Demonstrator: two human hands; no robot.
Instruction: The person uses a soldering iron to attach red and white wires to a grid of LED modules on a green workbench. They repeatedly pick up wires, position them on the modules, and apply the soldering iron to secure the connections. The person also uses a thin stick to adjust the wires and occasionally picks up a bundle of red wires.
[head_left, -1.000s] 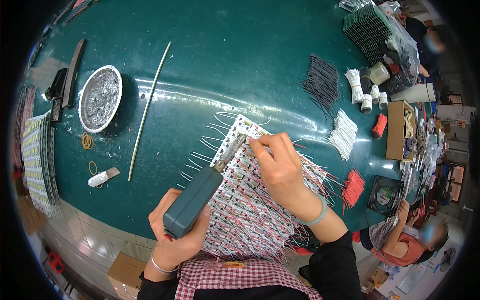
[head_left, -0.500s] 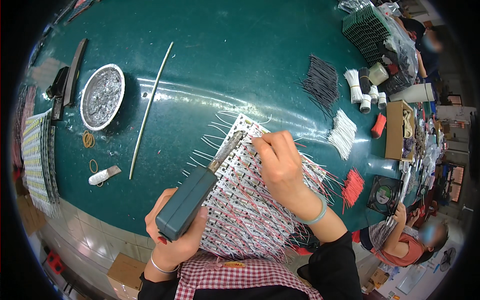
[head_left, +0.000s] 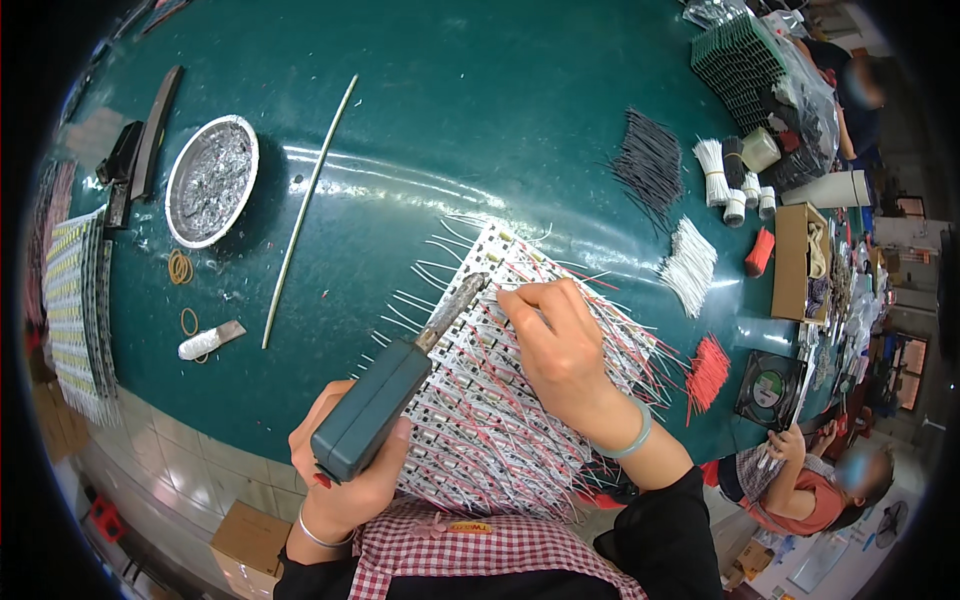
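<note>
My left hand (head_left: 345,455) is wrapped around the dark green handle of a soldering iron (head_left: 372,408). The iron slants up to the right, its sooty metal tip over the upper part of a panel of white circuit boards (head_left: 450,400). Many thin red and white wires stick out from the boards. Just right of the tip, my right hand (head_left: 560,345) has thumb and index finger pinched together low over the panel; whatever lies between them is too small to make out. The panel's lower edge reaches my checked apron (head_left: 480,550).
Left on the green table (head_left: 450,120) are a white bowl of solder scraps (head_left: 212,180), a pale rod (head_left: 310,210), rubber bands (head_left: 180,267) and a wrapped blade (head_left: 212,340). Right lie black wires (head_left: 648,165), white wires (head_left: 688,267), red wires (head_left: 708,373) and a cardboard box (head_left: 800,260). Two other people work beyond.
The iron's tip and my right fingertips have moved slightly down the panel, toward me. My view has shifted a little. My left hand keeps its grip on the iron.
</note>
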